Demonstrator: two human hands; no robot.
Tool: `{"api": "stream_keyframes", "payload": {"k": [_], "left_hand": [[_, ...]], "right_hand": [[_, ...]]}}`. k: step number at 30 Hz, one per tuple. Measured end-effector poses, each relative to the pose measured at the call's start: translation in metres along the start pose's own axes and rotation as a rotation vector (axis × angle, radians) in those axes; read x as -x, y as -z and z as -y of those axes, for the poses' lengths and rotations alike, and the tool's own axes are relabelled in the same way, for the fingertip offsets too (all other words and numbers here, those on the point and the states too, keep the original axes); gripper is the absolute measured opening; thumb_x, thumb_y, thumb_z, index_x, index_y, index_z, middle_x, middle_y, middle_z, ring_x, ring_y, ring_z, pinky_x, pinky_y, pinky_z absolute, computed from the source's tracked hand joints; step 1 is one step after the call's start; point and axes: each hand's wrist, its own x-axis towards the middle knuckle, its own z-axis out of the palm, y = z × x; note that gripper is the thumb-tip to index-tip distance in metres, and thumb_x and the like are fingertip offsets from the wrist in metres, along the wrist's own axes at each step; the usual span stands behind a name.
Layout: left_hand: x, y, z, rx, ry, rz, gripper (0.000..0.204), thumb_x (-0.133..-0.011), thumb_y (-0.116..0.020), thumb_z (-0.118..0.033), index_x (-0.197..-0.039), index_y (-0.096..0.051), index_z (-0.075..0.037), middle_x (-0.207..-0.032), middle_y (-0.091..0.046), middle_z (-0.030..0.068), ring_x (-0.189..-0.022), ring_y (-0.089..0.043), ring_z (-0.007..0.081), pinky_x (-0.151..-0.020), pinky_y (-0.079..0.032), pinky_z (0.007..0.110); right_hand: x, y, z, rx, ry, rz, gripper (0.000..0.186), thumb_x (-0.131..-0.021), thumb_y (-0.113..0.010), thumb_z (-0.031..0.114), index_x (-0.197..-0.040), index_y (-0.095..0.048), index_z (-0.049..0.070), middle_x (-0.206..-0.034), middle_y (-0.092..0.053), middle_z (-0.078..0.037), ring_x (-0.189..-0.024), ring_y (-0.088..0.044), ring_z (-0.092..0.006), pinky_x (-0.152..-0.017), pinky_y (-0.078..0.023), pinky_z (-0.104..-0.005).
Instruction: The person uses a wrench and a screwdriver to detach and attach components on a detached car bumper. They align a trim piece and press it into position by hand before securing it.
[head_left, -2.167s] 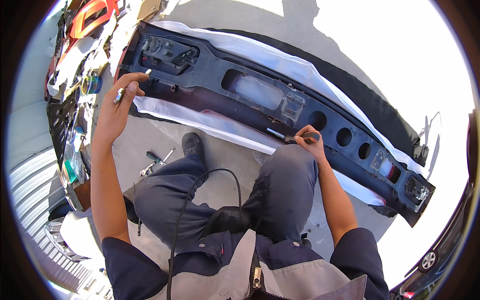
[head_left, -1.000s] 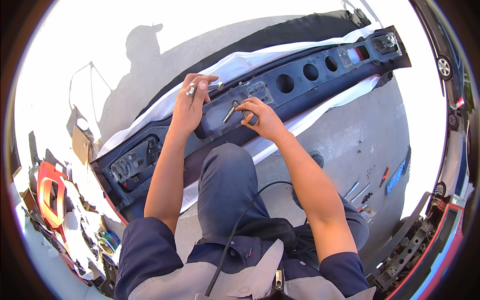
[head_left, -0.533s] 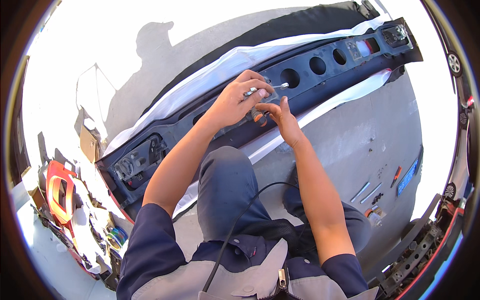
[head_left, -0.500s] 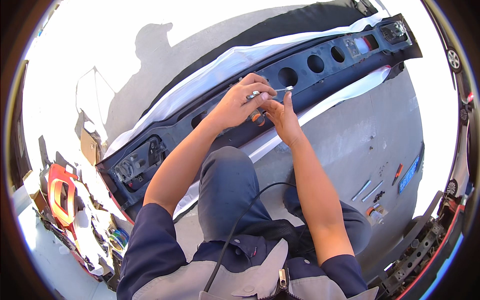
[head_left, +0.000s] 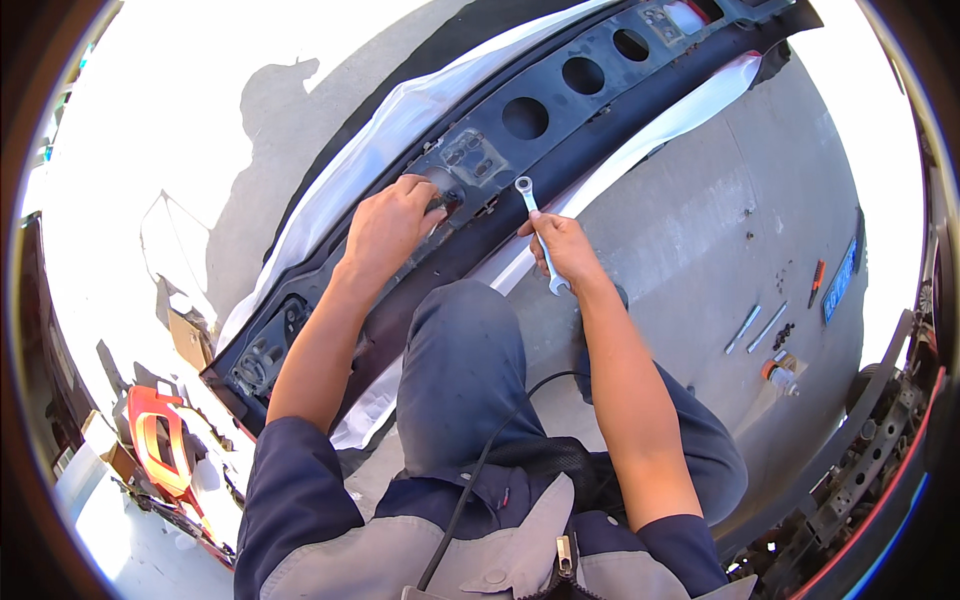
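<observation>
A long dark vehicle panel (head_left: 570,112) with round holes lies slantwise in front of my bent knee. My left hand (head_left: 388,228) rests at the panel, its fingers curled together beside a dark recess (head_left: 456,196). Whatever those fingers pinch is hidden. In my right hand (head_left: 564,248) is a silver combination wrench (head_left: 530,202), gripped around its shank. Its ring end points up over the panel's near edge and its open end sticks out below the palm.
White sheeting (head_left: 690,105) lies under the panel. On the grey floor to the right are silver rods (head_left: 742,330), a red-black tool (head_left: 817,283), small dark pieces (head_left: 784,335), a bottle (head_left: 778,374) and a blue plate (head_left: 840,282). An orange-red frame (head_left: 160,440) stands at left.
My hands have parted. The wrench, held between them earlier, is now in my right hand alone. My left hand has moved left and down to the panel, and the view has shifted.
</observation>
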Motion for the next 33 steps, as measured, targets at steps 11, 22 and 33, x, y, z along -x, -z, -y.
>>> {"api": "stream_keyframes", "payload": {"k": [11, 22, 33], "left_hand": [[-0.035, -0.006, 0.091, -0.570, 0.068, 0.770, 0.020, -0.088, -0.067, -0.016, -0.104, -0.071, -0.004, -0.095, -0.075, 0.0176, -0.092, -0.073, 0.0363, -0.076, -0.057, 0.048], [0.036, -0.019, 0.099, -0.058, 0.370, 0.439, 0.036, -0.098, -0.063, -0.023, -0.128, -0.055, -0.005, -0.107, -0.072, 0.0224, -0.105, -0.067, 0.0417, -0.088, -0.053, 0.052], [0.062, -0.070, 0.086, 0.568, 0.685, 0.373, 0.043, -0.102, -0.059, -0.023, -0.137, -0.053, 0.001, -0.097, -0.069, 0.0183, -0.082, -0.069, 0.0293, -0.075, -0.054, 0.041]], "right_hand": [[0.010, -0.024, -0.038, 0.027, 0.040, 0.065, 0.034, -0.107, -0.056, 0.030, -0.099, -0.070, 0.000, -0.059, -0.054, -0.002, -0.048, -0.049, -0.0112, -0.048, -0.040, -0.0290], [0.011, -0.007, -0.069, 0.001, 0.024, 0.055, 0.036, -0.106, -0.059, 0.035, -0.111, -0.070, 0.002, -0.063, -0.053, 0.001, -0.052, -0.048, -0.0082, -0.050, -0.040, -0.0258], [0.012, -0.021, -0.073, 0.152, 0.043, -0.053, 0.043, -0.101, -0.062, 0.019, -0.140, -0.050, 0.003, -0.066, -0.059, -0.002, -0.050, -0.048, -0.0078, -0.048, -0.038, -0.0264]]}}
